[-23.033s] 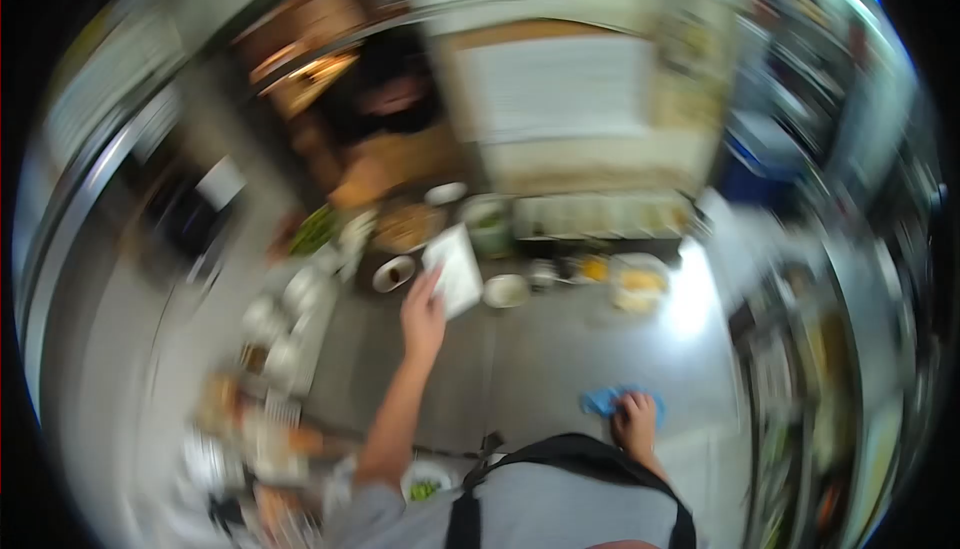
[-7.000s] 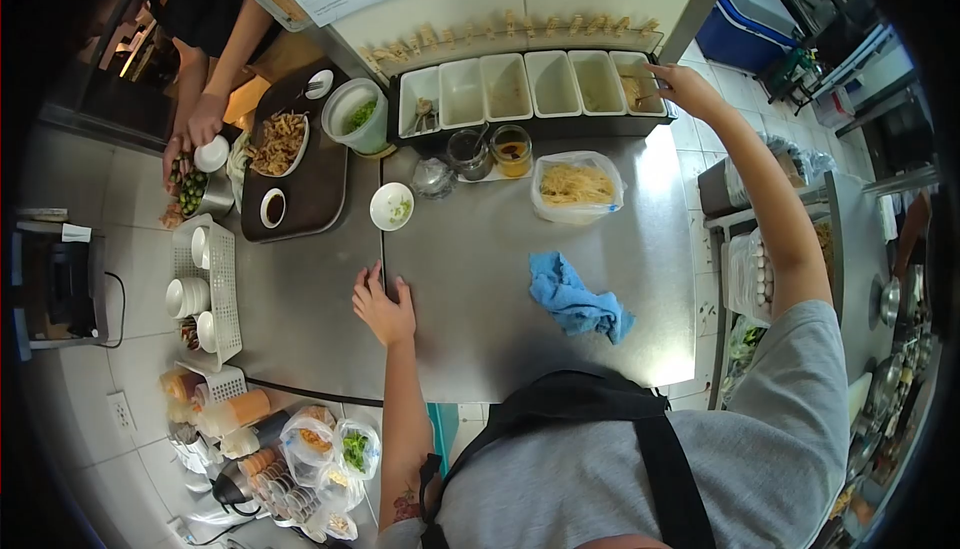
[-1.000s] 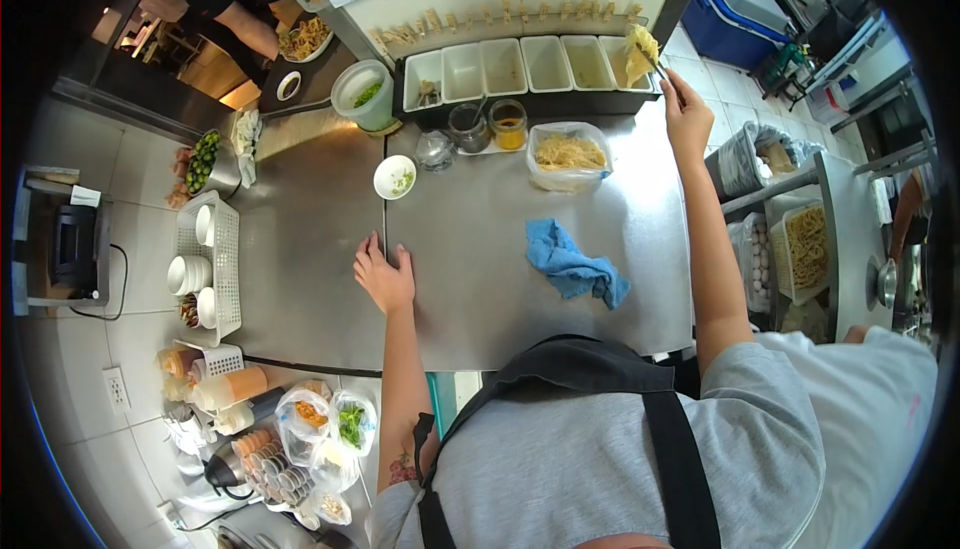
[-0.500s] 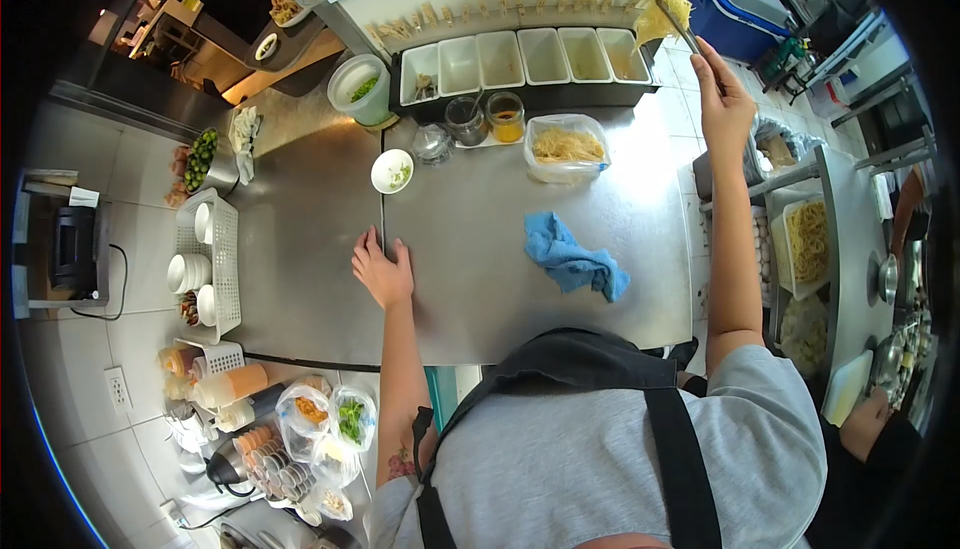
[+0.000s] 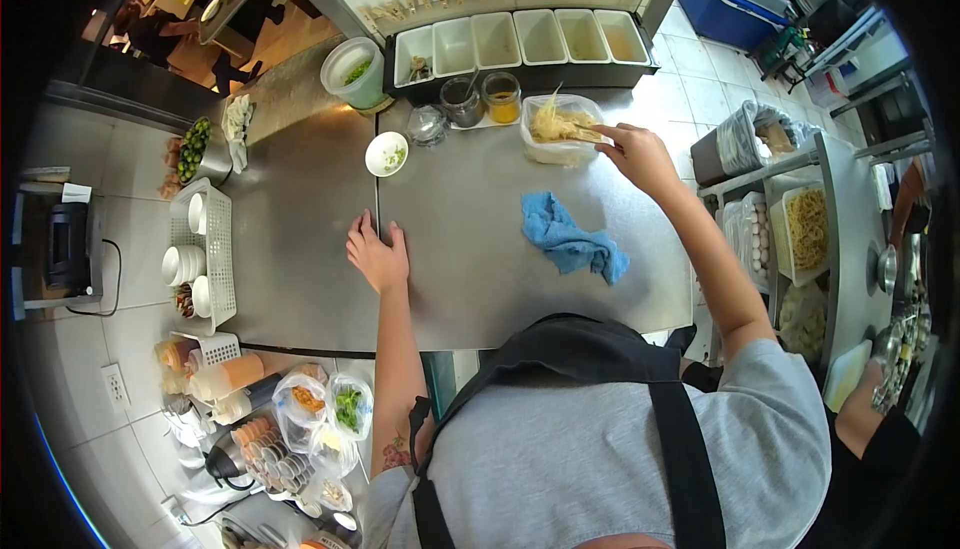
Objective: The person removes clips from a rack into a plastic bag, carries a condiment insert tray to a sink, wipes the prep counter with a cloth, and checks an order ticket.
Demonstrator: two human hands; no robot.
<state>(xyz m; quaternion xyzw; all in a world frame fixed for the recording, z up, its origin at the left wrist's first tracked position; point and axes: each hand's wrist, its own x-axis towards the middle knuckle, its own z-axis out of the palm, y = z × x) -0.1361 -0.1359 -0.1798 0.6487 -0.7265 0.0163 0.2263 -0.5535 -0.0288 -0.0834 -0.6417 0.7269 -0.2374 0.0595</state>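
Observation:
My right hand (image 5: 640,159) is closed around slim tongs (image 5: 592,134), mostly hidden by my fingers. Their tips reach into pale yellow noodles (image 5: 553,125), which lie in a clear container (image 5: 560,154) at the back of the steel table. Some strands stick up above the heap. Flat on the table (image 5: 460,279) rests my left hand (image 5: 380,257), fingers apart and holding nothing. A small white bowl (image 5: 386,155) with chopped greens stands beyond it. Between my hands and closer to me lies a crumpled blue cloth (image 5: 572,239).
White bins (image 5: 496,41) line the back edge, with glass jars (image 5: 501,98) before them. A tub of greens (image 5: 353,73) stands at the back left; a basket of white bowls (image 5: 222,269) sits left. Beside the right-hand shelves, a co-worker's hand (image 5: 862,409) shows.
My right hand has come down and left from high at the right, bringing the lifted noodles to the container. A person beyond the counter has shifted. My left hand stays put.

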